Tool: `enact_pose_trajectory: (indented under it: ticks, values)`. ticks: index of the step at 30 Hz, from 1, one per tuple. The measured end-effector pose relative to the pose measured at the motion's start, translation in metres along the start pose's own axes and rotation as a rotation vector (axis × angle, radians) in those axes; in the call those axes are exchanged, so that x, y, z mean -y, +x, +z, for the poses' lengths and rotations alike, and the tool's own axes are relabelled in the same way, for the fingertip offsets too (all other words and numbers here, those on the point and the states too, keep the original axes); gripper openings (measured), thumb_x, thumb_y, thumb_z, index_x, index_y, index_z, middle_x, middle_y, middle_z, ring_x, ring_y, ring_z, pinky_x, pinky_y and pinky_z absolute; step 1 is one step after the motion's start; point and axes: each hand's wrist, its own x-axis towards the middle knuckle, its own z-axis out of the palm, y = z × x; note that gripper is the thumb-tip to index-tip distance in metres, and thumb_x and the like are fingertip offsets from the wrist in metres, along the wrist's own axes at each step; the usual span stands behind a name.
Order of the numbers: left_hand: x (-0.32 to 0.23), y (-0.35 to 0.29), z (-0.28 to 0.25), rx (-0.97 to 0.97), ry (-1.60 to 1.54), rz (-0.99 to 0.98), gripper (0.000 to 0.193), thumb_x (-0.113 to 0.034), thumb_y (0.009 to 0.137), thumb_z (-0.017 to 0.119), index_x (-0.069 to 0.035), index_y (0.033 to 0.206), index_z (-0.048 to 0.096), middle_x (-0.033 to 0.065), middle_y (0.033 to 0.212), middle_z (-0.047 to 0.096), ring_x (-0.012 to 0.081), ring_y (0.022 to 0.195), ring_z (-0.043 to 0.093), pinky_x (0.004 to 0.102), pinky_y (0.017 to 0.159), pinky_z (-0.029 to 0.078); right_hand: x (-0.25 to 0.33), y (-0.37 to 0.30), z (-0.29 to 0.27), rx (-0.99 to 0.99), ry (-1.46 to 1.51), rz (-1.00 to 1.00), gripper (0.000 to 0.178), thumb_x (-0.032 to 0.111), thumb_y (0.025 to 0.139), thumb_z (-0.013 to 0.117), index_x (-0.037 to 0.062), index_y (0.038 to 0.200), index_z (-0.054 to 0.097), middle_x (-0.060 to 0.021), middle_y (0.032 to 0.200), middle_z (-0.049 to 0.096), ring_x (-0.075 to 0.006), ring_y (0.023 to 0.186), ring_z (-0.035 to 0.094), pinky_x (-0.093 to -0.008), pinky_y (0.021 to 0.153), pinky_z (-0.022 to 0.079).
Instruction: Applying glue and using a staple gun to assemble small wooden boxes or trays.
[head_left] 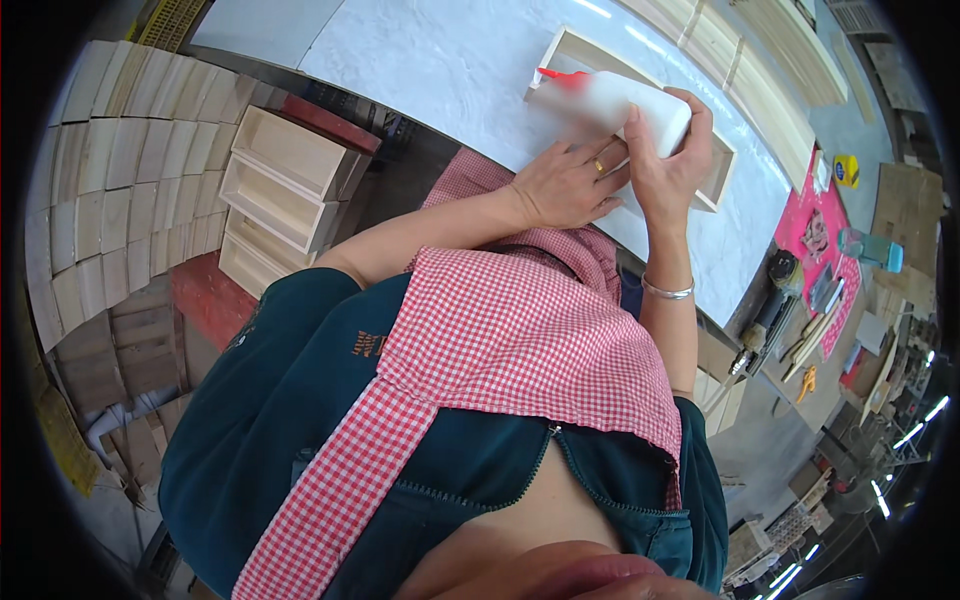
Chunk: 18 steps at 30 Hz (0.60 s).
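A white squeeze bottle [658, 112] with a red nozzle [563, 77] is tipped sideways over a shallow wooden box [720, 180], its nozzle end toward the left. My right hand [672, 160] is wrapped round the bottle's wide end, with a silver bangle on that wrist. At the box's near side lies my left hand [575, 185], a gold ring on one finger. Its fingers are bent against the near wall, which they mostly cover. The box rests on the pale marbled tabletop [430, 60]. A blur hides part of the bottle and the box's inside.
Wooden boxes [275, 190] stand stacked on a red support at the left, beside tall rows of wooden blocks [130, 180]. Long pale boards [775, 110] lie along the table's far side. At the right are a pink cloth [810, 235], a power tool [775, 290] and a teal bottle [870, 250].
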Motion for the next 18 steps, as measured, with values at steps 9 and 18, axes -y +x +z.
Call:
enact_pose_trajectory:
  ticks: [9,18]
  values:
    - [0.000,-0.001,0.002,0.024,-0.032,-0.003,0.049,-0.035,0.091,0.061,-0.007,0.131,0.056,0.0132,0.151,0.046,0.0313,0.145,0.035,0.0555,0.118,0.023,-0.007,0.028,0.017,-0.105,-0.022,-0.009,0.048,0.026,0.082,0.082,0.0025,0.116,0.057,-0.0152,0.093,0.067,-0.0251,0.076,0.065,-0.0342,0.068,0.055]
    - [0.001,-0.001,0.002,0.013,-0.049,-0.014,0.051,-0.034,0.091,0.061,-0.006,0.132,0.055,0.0133,0.153,0.043,0.0309,0.146,0.033,0.0550,0.118,0.023,-0.009,0.040,0.013,-0.164,-0.082,0.001,0.048,0.030,0.082,0.082,0.0018,0.114,0.058,-0.0157,0.091,0.067,-0.0252,0.076,0.066,-0.0347,0.068,0.055]
